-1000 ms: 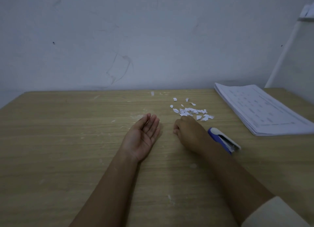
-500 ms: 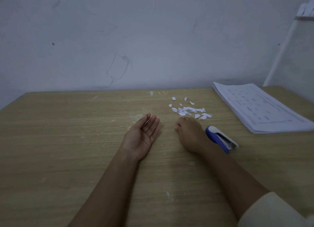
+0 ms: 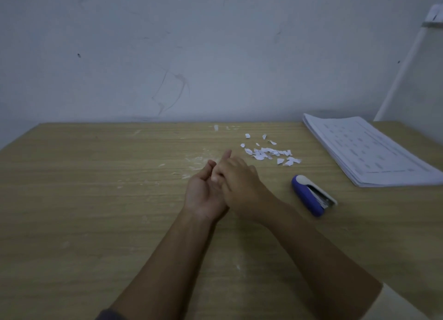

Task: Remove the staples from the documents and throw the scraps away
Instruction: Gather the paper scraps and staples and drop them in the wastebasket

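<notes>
Step, as I judge it: scrap collection. My left hand (image 3: 203,192) is cupped palm-up, contents hidden. My right hand (image 3: 242,185) lies across it; I cannot tell its grip. Paper scraps (image 3: 268,153) lie just beyond. Next, probably: sweep them into the palm.

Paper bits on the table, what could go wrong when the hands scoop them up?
The paper bits are tiny and scattered, so some may get left behind or slip off the cupped left hand, which the right hand partly covers. The stapler lies close to the right forearm, so a sweep could knock it.
</notes>
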